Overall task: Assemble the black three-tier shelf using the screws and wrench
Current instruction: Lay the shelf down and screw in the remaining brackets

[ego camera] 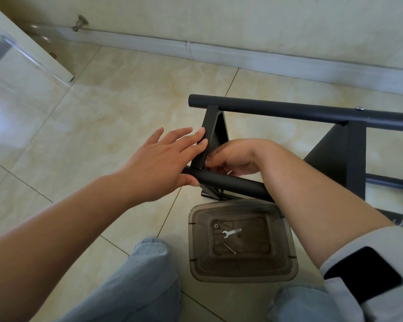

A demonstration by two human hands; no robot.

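Observation:
The black shelf frame [289, 110] lies on its side on the tiled floor, its round tubes running right. A black shelf panel [211, 129] stands between the far tube and the near tube [233, 182]. My left hand [163, 159] lies flat with straight fingers against the panel's edge, thumb under the near tube's end. My right hand [233, 156] curls its fingers at the joint of panel and near tube; what it pinches is hidden. A silver wrench [231, 233], a long screw [229, 248] and a small nut [216, 226] lie in a smoky plastic tub [286, 263].
A second black panel [340, 154] stands to the right on the frame. A silver bolt head [360, 109] shows on the far tube. My jeans-clad knees [137, 275] flank the tub. A white door [26, 43] and door stop [80, 22] are at the far left by the baseboard.

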